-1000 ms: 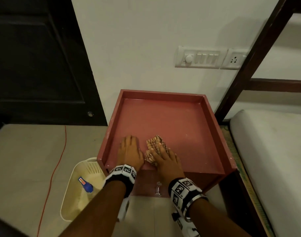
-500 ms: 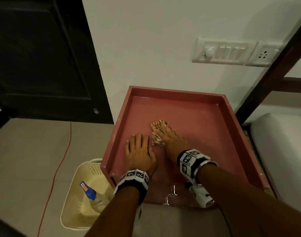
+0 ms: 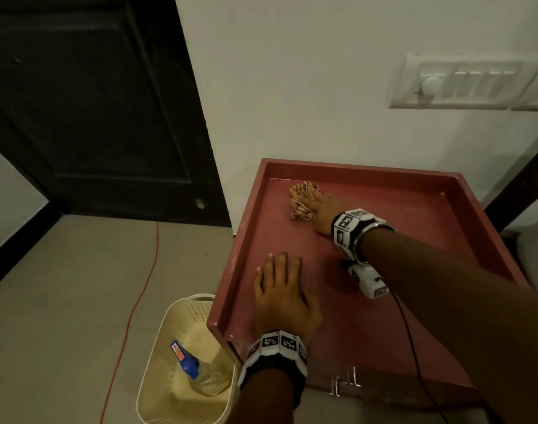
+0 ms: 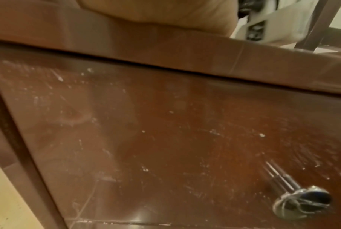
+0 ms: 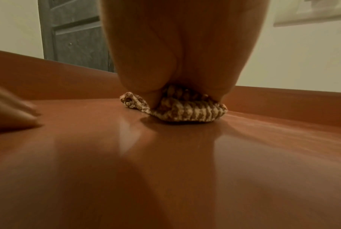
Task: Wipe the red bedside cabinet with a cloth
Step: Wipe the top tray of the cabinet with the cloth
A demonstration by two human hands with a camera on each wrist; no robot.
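The right hand (image 3: 318,211) presses the bunched cloth (image 3: 302,199) flat-fingered near the cabinet (image 3: 414,316) top's back-left corner, unwiped surface lying rightward. The left hand (image 3: 284,296) rests open-palmed by the front-left edge.

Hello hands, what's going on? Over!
Left hand flat on red bedside cabinet top. Right hand pressing striped brown-and-white cloth near back left corner. Nothing blocking.

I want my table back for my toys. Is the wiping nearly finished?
Not quite. The right hand presses the cloth flat near the back left of the red cabinet top, so wiping is under way. The left hand rests flat near the front. Nothing shows which parts are already clean. The drawer front is covered in pale specks and smears, so it probably needs wiping too.
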